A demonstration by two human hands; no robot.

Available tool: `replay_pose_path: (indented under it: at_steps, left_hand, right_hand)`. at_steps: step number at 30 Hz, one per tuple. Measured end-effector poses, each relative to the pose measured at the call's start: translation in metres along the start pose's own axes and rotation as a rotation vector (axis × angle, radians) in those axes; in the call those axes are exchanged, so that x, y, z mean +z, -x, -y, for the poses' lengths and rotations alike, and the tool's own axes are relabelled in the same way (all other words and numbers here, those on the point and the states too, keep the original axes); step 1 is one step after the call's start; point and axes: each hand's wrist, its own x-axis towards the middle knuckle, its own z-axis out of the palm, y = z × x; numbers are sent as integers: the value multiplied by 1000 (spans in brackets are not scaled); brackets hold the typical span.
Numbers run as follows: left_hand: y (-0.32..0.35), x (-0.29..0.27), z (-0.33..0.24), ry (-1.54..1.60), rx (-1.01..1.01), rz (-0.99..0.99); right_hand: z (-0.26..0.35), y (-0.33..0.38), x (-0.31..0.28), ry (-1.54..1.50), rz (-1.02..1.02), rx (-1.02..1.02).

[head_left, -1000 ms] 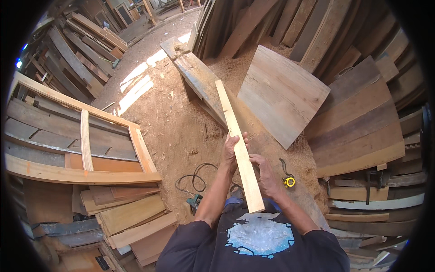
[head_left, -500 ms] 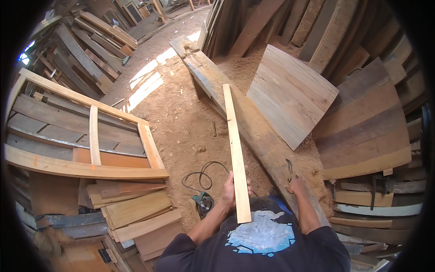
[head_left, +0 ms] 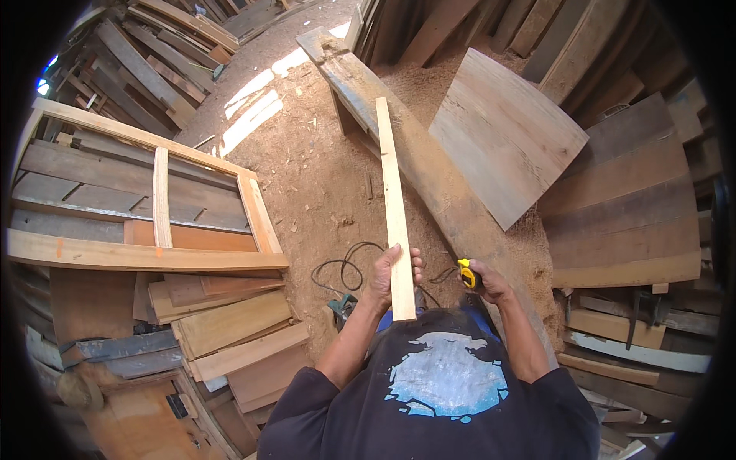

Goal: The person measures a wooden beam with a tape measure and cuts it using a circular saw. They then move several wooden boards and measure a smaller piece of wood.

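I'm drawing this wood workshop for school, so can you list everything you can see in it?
wooden slat: one, pale, held up lengthwise in the middle
tape measure: one, yellow and black, in the right hand
long plank: one, grey-brown, slanting across the sawdust floor behind the slat
wide board: one, grey-brown, leaning at the upper right
wooden frame: one, pale, lying on stacked boards at the left
stacked boards: many, tan and brown, lower left
leaning planks: many, brown, right side
cable: one, black, coiled on the sawdust
power tool: one, greenish, mostly hidden by the left arm
left hand: gripping the slat's near end
right hand: closed round the tape measure
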Motion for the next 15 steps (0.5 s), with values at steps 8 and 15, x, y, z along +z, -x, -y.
replay_pose_path:
  at_steps: [8, 15]
  left_hand:
    - [10, -29, 22, -78, -85, 0]
    - [7, -45, 23, -63, -63, 30]
  right_hand:
    - [32, 9, 91, 1023, 211, -263]
    - [37, 13, 97, 1286, 233, -313]
